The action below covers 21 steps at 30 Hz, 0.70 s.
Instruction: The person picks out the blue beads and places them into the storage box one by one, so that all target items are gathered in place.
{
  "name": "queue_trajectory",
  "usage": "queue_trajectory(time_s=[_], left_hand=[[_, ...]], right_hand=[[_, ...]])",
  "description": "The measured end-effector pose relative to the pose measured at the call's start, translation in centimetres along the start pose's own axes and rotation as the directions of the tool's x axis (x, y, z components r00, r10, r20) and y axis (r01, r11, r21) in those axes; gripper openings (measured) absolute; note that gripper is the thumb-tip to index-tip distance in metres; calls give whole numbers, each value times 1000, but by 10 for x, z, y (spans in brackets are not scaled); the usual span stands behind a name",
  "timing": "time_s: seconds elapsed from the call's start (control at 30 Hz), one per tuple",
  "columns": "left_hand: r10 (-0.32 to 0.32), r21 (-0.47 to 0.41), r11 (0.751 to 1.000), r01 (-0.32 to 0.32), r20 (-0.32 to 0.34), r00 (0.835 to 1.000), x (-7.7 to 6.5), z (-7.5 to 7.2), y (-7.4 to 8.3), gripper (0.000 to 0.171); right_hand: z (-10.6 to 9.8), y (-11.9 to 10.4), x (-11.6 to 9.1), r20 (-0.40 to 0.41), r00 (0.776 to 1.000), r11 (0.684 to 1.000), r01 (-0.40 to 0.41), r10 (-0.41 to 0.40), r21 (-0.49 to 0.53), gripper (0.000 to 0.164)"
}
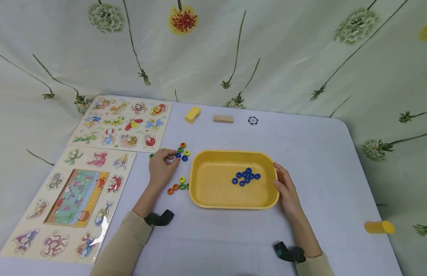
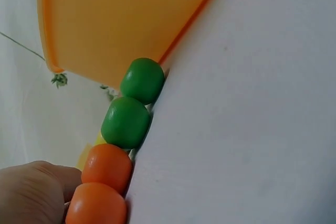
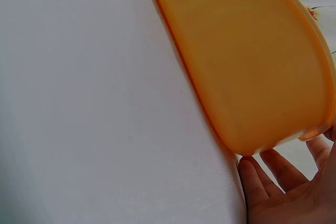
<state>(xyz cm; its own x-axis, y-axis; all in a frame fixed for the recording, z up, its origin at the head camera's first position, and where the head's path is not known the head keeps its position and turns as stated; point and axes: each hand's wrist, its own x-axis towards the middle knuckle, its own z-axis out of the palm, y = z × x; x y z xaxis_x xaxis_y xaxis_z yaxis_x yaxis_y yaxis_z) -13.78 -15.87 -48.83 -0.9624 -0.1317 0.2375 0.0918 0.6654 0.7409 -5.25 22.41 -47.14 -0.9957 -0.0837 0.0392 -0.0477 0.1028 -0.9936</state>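
Note:
A yellow tray (image 1: 213,207) stands on the table with several blue beads (image 1: 244,174) lying in its right half. My right hand (image 1: 288,189) holds the tray's right end; in the right wrist view its fingers (image 3: 283,170) reach against the outer wall. Left of the tray, my left hand (image 1: 161,168) pinches a blue bead (image 1: 178,155) between thumb and forefinger. Around it lie another blue bead (image 1: 184,158), an orange bead (image 1: 183,145), a yellow bead (image 1: 187,153) and green ones. Nearer the front sit orange beads (image 2: 105,169) and green beads (image 2: 126,123) in a row.
Two picture puzzle boards (image 1: 118,124) (image 1: 75,203) cover the table's left side. Along the back are a yellow block (image 1: 193,114), a wooden block (image 1: 223,119) and a black-and-white chip (image 1: 253,120). A yellow cylinder (image 1: 379,227) lies near the right edge.

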Motion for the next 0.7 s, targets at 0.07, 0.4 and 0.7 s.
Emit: queue_trajectory(time_s=[0.07, 0.4, 0.7], left_hand=[[-28, -20, 999, 28, 10, 1000, -1, -3, 2, 21], [124, -238, 968, -72, 208, 970, 1, -11, 75, 26], [177, -180, 980, -88, 576, 798, -1, 41, 125, 15]], right_hand=[[0, -1, 1, 6, 1000, 1000, -5, 5, 2, 43], [3, -19, 0, 2, 1000, 999, -17, 17, -37, 44], [6, -26, -4, -3, 1000, 999, -25, 25, -27, 44]])
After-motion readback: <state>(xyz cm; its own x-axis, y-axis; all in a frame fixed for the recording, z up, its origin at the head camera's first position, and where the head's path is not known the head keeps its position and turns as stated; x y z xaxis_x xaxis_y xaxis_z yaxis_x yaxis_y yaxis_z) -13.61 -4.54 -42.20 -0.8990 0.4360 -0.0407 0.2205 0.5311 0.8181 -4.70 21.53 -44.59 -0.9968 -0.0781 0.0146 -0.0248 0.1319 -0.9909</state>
